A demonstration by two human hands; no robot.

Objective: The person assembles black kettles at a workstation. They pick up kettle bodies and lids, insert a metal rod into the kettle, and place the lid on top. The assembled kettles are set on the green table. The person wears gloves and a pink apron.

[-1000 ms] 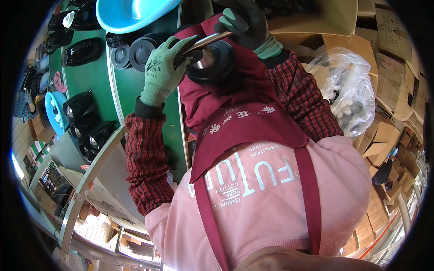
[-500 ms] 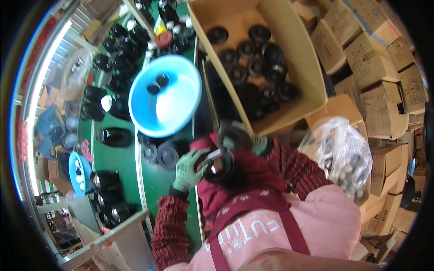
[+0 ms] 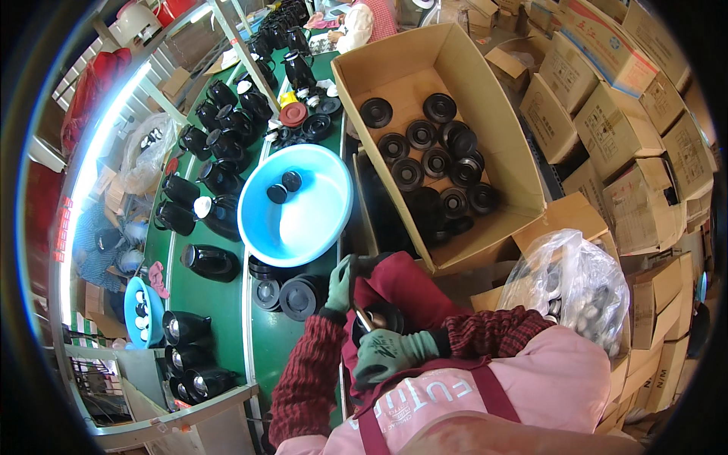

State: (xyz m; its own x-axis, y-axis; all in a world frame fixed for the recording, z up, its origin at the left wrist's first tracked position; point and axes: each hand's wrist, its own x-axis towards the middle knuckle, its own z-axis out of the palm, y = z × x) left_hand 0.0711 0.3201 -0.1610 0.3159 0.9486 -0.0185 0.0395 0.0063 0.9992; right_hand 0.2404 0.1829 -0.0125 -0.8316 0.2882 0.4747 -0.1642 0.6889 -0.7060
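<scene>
My left hand (image 3: 340, 285), in a pale green glove, is raised at the belt's edge. Its fingers are closed at a black piece (image 3: 369, 263) whose shape is mostly hidden. Lower down, my right hand (image 3: 394, 354), gloved alike, is curled with its back showing. A thin, light-coloured bar (image 3: 363, 314) slants down toward its fingers; what they grip is hidden. Beneath, against my dark red apron, lies a black round part (image 3: 389, 317) with a shiny metal inside. Stacked black discs (image 3: 298, 298) lie on the green belt beside my left forearm.
A blue basin (image 3: 254, 227) with two black caps stands on the belt (image 3: 220, 303), among several black jugs (image 3: 211, 262). Ahead to the right, a carton (image 3: 516, 182) holds several black round lids. A plastic bag of metallic parts (image 3: 565, 280) is at right. Another person's arm (image 3: 350, 30) shows far off.
My right hand has come down toward my body, away from the carton. The left has turned fingers-up. The black round part sits lower against my apron, and the whole view has shifted.
</scene>
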